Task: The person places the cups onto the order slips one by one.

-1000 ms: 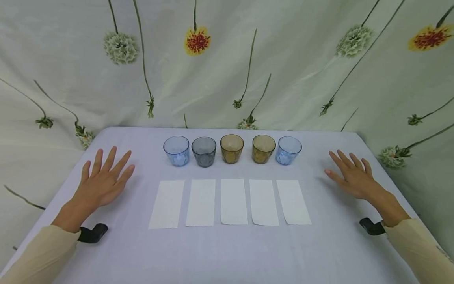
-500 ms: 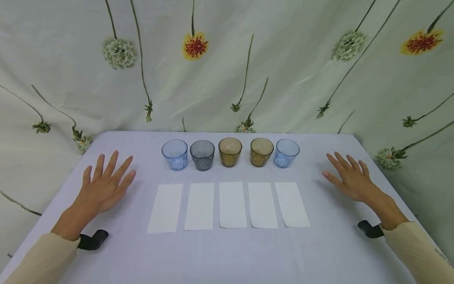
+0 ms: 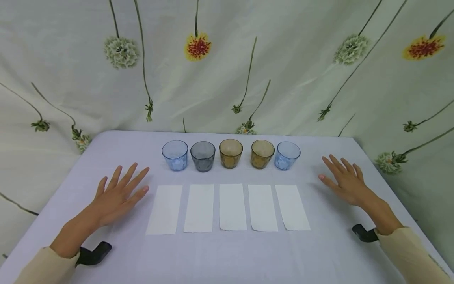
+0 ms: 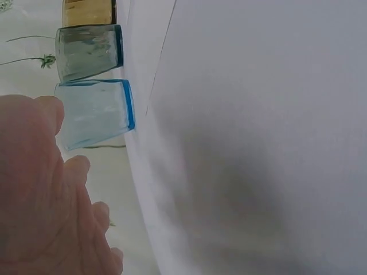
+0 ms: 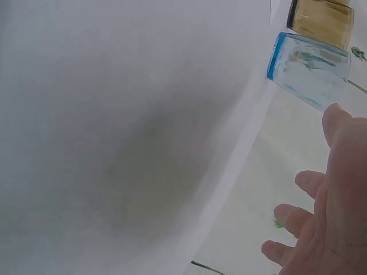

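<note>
My left hand, palm down with fingers spread, hovers over the table left of the paper pieces and holds nothing. On the opposite side my right hand is likewise spread and empty, right of the glasses. A row of glass tumblers runs along the back: a blue glass at the left end, then a grey glass, two amber glasses, and another blue glass at the right end. In the left wrist view the left blue glass appears beyond my thumb; the right wrist view shows the right blue glass.
Several white paper rectangles lie in a row in front of the glasses on the white-covered table. A flower-printed cloth hangs behind the table's back edge. A black wrist mount sticks out beside my left sleeve.
My left hand has moved right, toward the leftmost paper, and slightly nearer me. The right hand has shifted slightly left. Glasses and papers keep their places; the head view has tilted a little.
</note>
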The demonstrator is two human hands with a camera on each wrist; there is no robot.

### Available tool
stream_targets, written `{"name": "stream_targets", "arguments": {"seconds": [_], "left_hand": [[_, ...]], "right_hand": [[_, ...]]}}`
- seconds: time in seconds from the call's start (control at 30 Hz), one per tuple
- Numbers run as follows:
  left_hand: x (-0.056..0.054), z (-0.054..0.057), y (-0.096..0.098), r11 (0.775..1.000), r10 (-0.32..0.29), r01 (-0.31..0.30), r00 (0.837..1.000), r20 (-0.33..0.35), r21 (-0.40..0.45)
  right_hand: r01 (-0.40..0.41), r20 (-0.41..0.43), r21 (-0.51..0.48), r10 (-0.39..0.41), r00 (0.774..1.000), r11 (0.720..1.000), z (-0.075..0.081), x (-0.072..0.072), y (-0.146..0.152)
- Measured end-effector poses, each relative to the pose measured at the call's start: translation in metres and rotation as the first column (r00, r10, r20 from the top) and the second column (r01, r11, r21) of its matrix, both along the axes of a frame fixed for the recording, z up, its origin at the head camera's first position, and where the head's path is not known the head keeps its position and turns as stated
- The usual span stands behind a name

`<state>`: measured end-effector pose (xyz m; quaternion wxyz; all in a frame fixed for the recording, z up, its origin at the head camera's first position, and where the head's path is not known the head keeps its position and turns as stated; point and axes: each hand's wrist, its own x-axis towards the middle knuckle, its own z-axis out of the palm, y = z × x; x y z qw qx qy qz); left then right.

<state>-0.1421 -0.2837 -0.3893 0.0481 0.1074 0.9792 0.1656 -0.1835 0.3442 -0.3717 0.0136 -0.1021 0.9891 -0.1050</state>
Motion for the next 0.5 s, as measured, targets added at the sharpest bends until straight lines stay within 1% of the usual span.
{"name": "stream_targets", "arguments": {"seconds": [0.13, 0.27, 0.4, 0.5], "left_hand": [[0.005, 0.0, 0.004, 0.999, -0.037, 0.037, 0.999, 0.01, 0.04], [0.008, -0.001, 0.007, 0.994, -0.081, 0.079, 0.997, 0.018, 0.074], [0.01, -0.001, 0.009, 0.983, -0.118, 0.11, 0.992, 0.049, 0.144], [0.01, -0.001, 0.009, 0.975, -0.136, 0.121, 0.988, 0.07, 0.187]], "right_hand": [[-0.005, -0.015, 0.003, 0.006, 1.0, 1.0, -0.002, -0.002, -0.004], [-0.012, -0.03, 0.007, 0.012, 0.999, 1.0, 0.001, -0.004, -0.009], [-0.017, -0.042, 0.009, 0.018, 0.999, 1.0, 0.004, -0.006, -0.016], [-0.025, -0.046, 0.008, 0.026, 0.999, 1.0, 0.006, -0.009, -0.02]]}}
